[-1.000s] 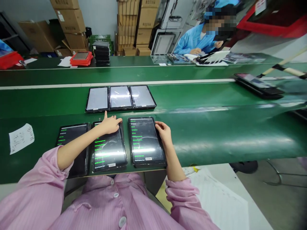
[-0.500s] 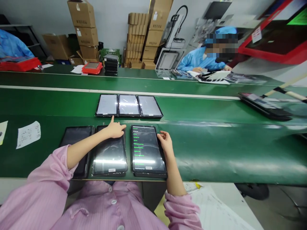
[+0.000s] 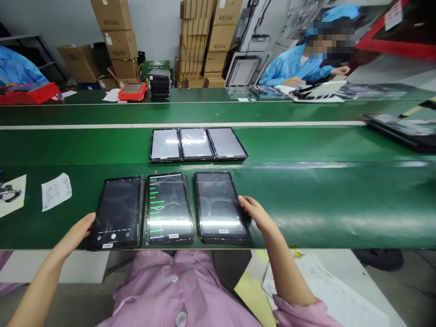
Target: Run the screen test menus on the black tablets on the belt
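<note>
Three dark tablets lie in a row on the near side of the green bench. The left tablet shows camera-like controls along its lower edge; my left hand grips its left side, with some fingers hidden under or behind the edge. On the middle tablet there is a list in green text, and neither hand touches it. The right tablet has a dark screen with reflections. My right hand holds that one by its right edge, fingertips at the rim. Each seems to rest on another dark slab.
Three light-screened tablets lie side by side farther back. Notes are at the left, and another dark device is at the far right. Across the bench, a person in blue works near red trays and a black stack.
My left hand has moved from the middle tablet to the left tablet's side. The green list now shows on the middle tablet, and the right screen has gone dark. The view has shifted.
</note>
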`<state>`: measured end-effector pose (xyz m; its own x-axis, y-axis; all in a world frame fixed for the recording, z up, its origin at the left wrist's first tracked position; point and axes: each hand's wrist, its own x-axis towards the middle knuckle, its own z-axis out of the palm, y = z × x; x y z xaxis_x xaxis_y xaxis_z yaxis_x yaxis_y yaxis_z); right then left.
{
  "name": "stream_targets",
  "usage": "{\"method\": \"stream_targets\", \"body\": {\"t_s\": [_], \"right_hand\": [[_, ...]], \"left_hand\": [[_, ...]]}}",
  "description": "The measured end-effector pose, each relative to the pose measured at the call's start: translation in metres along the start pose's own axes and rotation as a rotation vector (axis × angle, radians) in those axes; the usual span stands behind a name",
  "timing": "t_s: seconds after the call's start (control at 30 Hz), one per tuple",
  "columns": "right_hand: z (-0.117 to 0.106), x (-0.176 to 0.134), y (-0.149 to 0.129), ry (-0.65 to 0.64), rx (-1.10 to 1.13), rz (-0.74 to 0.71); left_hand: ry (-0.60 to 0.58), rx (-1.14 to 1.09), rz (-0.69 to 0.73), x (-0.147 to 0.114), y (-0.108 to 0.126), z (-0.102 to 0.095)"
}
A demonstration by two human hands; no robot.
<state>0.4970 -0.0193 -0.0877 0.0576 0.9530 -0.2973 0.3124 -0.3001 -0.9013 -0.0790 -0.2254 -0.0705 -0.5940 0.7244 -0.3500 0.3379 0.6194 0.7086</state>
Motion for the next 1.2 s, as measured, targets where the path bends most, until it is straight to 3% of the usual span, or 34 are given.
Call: {"method": "stream_targets", "body": {"t_s": [0.17,0.33,0.43,0.53,0.67,0.73,0.83,0.87,0.93,1.0,1.07,1.13,1.2], "right_hand": [[0.024,-0.014,-0.032,-0.161,0.26,0.15],[0.014,-0.037,-0.05,-0.001,0.312,0.043],[0.019,-0.041,-0.056,0.045,0.304,-0.046],[0.06,-0.039,-0.063,-0.054,0.312,-0.074],[0.135,-0.032,-0.059,-0.175,0.163,-0.269],[0.156,-0.027,-0.048,-0.057,-0.09,-0.372],[0.164,-0.02,-0.023,0.188,-0.324,-0.474],[0.164,-0.019,-0.014,0.194,-0.296,-0.499],[0.167,-0.017,0.001,0.078,-0.135,-0.521],[0.174,-0.02,0.008,-0.061,0.086,-0.48],[0.181,-0.027,0.009,-0.156,0.31,-0.387],[0.184,-0.037,0.005,-0.229,0.5,-0.277],[0.18,-0.047,0.0,-0.291,0.638,-0.176]], "left_hand": [[-0.024,-0.097,-0.049,-0.01,0.005,0.021],[0.014,-0.207,-0.038,-0.014,0.001,0.02],[-0.055,-0.326,-0.074,-0.013,0.009,0.025],[-0.174,-0.451,-0.129,-0.01,0.029,0.035],[-0.178,-0.465,-0.152,-0.009,0.048,0.043],[-0.138,-0.46,-0.104,-0.008,0.046,0.039],[0.06,-0.453,0.006,-0.008,0.037,0.025],[0.134,-0.461,0.026,-0.008,0.036,0.022],[0.215,-0.502,0.035,-0.012,0.043,0.025],[0.185,-0.542,0.046,-0.018,0.061,0.042],[0.08,-0.557,0.092,-0.024,0.086,0.071],[-0.032,-0.531,0.184,-0.027,0.109,0.102],[-0.054,-0.4,0.315,-0.029,0.122,0.124]]}}
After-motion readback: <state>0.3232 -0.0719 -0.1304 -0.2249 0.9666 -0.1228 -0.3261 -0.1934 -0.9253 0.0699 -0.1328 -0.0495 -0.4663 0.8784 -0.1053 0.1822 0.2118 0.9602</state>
